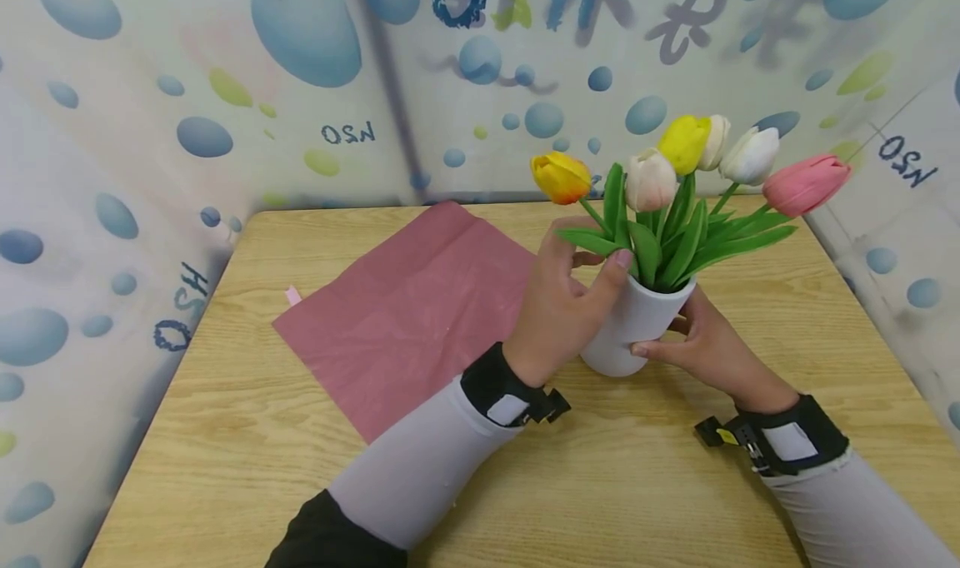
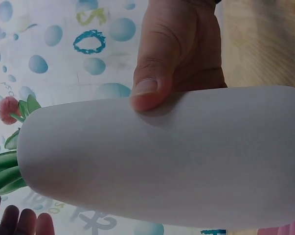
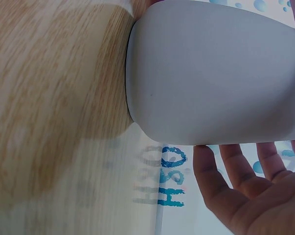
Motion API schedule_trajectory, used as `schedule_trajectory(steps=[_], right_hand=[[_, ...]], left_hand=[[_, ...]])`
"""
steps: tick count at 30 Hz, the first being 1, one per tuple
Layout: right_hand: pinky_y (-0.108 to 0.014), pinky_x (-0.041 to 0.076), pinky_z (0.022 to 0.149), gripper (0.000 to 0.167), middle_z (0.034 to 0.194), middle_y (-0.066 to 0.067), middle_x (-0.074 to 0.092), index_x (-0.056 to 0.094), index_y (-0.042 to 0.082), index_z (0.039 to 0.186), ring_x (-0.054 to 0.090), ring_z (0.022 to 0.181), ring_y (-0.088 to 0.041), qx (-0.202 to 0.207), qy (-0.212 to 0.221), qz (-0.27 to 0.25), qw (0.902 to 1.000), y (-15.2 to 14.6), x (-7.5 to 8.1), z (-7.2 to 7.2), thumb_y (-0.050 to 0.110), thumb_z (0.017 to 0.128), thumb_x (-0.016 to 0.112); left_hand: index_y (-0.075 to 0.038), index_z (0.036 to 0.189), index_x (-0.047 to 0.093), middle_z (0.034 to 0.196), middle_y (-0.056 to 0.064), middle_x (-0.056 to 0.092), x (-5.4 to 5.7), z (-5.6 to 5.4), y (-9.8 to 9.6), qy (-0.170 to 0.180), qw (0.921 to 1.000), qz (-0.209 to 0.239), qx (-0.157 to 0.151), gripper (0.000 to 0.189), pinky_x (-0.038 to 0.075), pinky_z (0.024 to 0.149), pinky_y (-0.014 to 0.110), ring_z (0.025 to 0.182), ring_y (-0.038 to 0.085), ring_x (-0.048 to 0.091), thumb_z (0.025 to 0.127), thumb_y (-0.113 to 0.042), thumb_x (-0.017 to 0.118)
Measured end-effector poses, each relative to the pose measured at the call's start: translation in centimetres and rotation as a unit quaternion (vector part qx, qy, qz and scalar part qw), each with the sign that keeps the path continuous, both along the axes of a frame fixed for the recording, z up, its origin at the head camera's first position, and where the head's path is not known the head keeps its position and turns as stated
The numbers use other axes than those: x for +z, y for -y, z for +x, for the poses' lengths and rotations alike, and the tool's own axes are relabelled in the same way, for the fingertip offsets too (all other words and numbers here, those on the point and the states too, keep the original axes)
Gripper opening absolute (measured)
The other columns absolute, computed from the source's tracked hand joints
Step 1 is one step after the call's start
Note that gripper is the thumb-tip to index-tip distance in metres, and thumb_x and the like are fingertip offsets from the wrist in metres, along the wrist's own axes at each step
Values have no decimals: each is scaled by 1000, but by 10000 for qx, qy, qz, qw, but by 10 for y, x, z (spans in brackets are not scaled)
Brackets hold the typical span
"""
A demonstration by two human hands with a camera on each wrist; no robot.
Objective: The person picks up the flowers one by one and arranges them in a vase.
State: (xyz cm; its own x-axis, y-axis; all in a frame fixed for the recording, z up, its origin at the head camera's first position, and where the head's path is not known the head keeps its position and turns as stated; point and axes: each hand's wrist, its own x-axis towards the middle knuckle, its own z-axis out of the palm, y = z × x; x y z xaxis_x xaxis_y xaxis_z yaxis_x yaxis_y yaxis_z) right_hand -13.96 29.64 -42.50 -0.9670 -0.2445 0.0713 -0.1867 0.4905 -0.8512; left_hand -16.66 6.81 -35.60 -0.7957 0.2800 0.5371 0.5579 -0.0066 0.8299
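Note:
A white vase (image 1: pixel 637 322) holds several tulips: orange-yellow (image 1: pixel 561 177), yellow (image 1: pixel 683 143), white (image 1: pixel 750 156), pale pink (image 1: pixel 651 181) and pink (image 1: pixel 808 185), with green leaves (image 1: pixel 693 239). My right hand (image 1: pixel 716 351) holds the vase from the right, its thumb on the front side in the left wrist view; in the right wrist view its other fingers (image 3: pixel 235 169) touch the vase wall. My left hand (image 1: pixel 558 301) is at the left of the rim, among the lower leaves, its thumb by a leaf. Loosely spread left fingertips (image 2: pixel 26 218) show close to the stems.
A dusky pink sheet (image 1: pixel 420 301) lies flat left of the vase, under my left forearm, a small light-pink tab (image 1: pixel 292 296) by its corner. The wooden table (image 1: pixel 247 435) meets a patterned wall covering (image 1: pixel 420 118) at the back and sides.

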Motion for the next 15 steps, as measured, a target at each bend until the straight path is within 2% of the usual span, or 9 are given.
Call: schedule_trajectory(steps=[5,8,11,15], right_hand=[[-18,46,97,99,145,1,50,25,25,162,52,124,1,33,-17,-31,10000,-1,0,0,10,86,86],[-18,46,96,100,146,0,49,23,28,163,52,125,0,80,-17,-76,9999,-2,-1,1,9,86,85],[-17,46,96,103,149,-1,47,21,30,164,51,126,0,112,-42,-73,9999,-2,-1,1,9,86,85],[-16,46,96,104,150,-2,46,21,30,164,51,126,1,128,-88,-51,9999,-2,-1,0,9,85,86]], left_hand=[[-4,127,59,134,11,54,1,2,0,86,9992,-383,-117,27,55,98,27,123,14,56,103,-17,62],[-8,133,55,138,6,53,0,3,-2,353,9958,-761,-359,34,51,105,30,128,13,52,103,-21,64],[-13,141,48,144,2,48,-1,3,-3,672,9915,-946,-597,46,47,111,36,135,10,46,102,-27,66],[-16,144,44,148,2,46,-2,3,-4,743,9898,-995,-701,51,43,115,38,139,9,43,101,-30,67]])
